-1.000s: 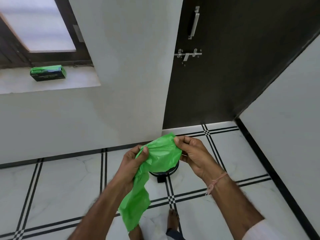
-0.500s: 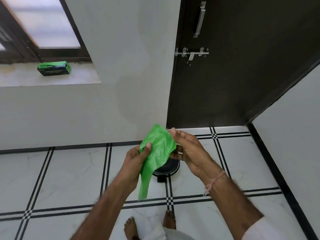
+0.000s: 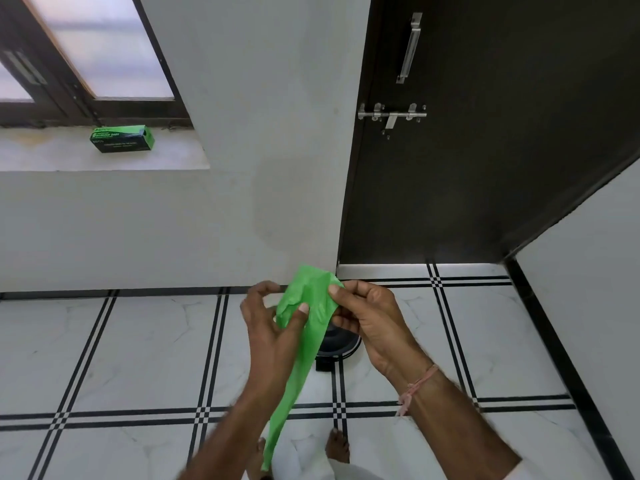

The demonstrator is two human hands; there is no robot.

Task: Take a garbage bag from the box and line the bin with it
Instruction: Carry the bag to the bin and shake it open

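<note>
Still pinched by left hand (image 3: 270, 327) and right hand (image 3: 374, 323), the green bag (image 3: 306, 355) hangs longer.

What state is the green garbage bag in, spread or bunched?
Bunched: the green garbage bag hangs as a narrow strip, top pinched by left hand and right hand.

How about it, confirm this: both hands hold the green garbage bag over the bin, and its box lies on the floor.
Wrong: the head view shows the garbage bag box on the window sill, not the floor. The left hand and right hand do hold the green garbage bag over the bin.
</note>
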